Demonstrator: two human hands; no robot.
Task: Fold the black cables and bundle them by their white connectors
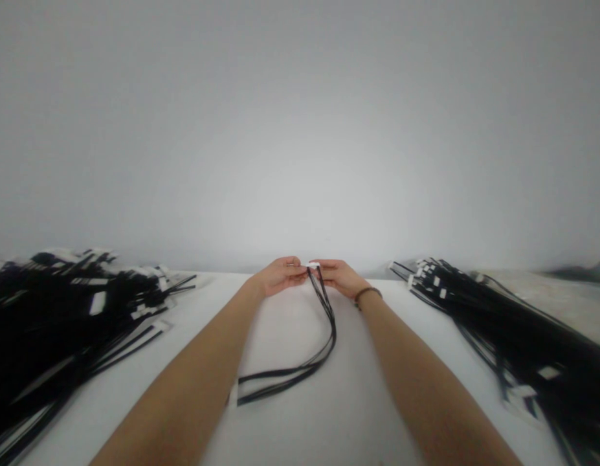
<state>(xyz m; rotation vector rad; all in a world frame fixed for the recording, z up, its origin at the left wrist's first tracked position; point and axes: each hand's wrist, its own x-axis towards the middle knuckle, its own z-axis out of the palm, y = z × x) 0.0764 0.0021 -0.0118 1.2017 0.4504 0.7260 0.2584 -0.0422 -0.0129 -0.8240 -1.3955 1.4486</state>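
A black cable harness (334,330) with a white connector at each end curves across the table between my forearms. Its far white connector (314,265) is pinched between the fingertips of both hands. My left hand (281,276) closes on it from the left side. From the right, my right hand (342,277) grips the same end, and a dark bracelet (367,295) circles that wrist. The near white connector (234,393) lies beside my left forearm, partly hidden by it. Finer details of the held connector are too small to tell.
A large heap of black cables with white connectors (42,323) covers the table's left side. Another long bundle of such cables (503,323) lies at the right, with clear plastic (556,301) behind it. A pale wall (309,129) rises behind the white table (367,414).
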